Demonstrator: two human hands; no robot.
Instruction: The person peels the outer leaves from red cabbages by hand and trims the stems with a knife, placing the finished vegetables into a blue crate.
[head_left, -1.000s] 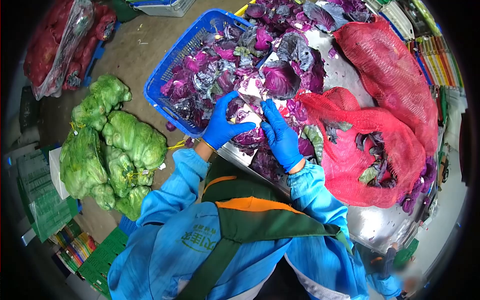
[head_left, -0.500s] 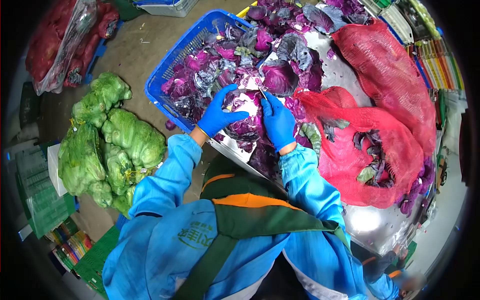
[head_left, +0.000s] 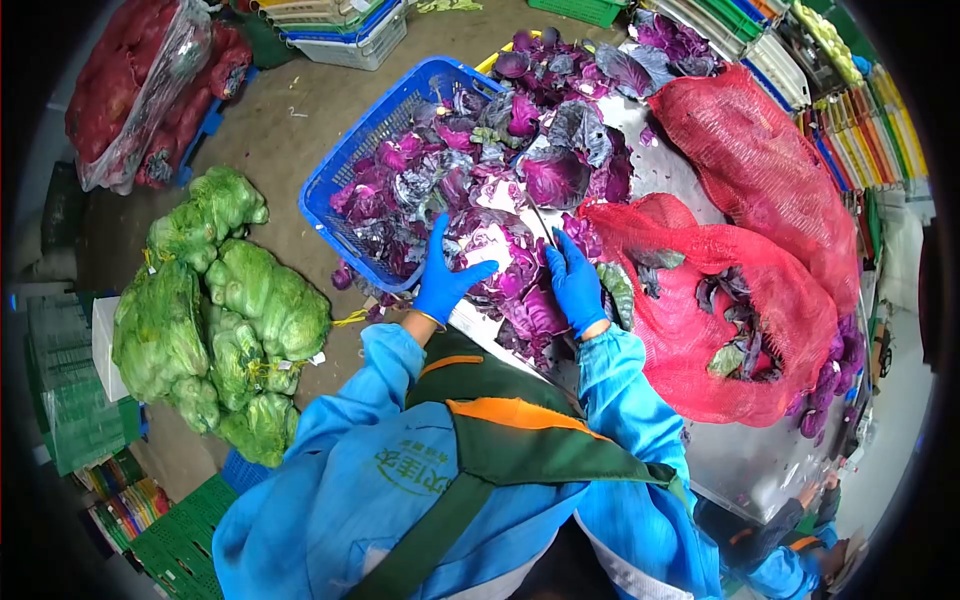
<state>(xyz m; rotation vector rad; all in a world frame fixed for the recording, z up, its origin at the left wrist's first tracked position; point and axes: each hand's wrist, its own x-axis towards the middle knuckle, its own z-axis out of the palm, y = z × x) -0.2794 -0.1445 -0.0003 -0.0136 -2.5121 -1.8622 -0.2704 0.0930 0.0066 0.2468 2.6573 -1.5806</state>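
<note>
A red cabbage [head_left: 487,246] with a pale cut face lies in front of me, among loose purple leaves. My left hand [head_left: 447,278], in a blue glove, is at its left side, thumb and forefinger spread wide along its edge. A knife [head_left: 541,224] with a thin blade is in my right hand [head_left: 577,284], also blue-gloved, just right of the cabbage. The blade points up and away from me; the handle is mostly hidden by the fingers. Beyond my left hand, a blue basket [head_left: 330,172] is heaped with purple cabbage leaves.
Red mesh sacks [head_left: 760,150] lie on the metal table [head_left: 715,460] at right; the nearer one gapes over leaves. Bagged green vegetables [head_left: 265,300] stand on the floor at left. Red sacks [head_left: 135,90] sit further back. Another person [head_left: 785,560] is at lower right.
The whole view has shifted, so the table sits lower in the picture. My right hand with the knife has drawn slightly away from the cabbage. The left hand stays beside it.
</note>
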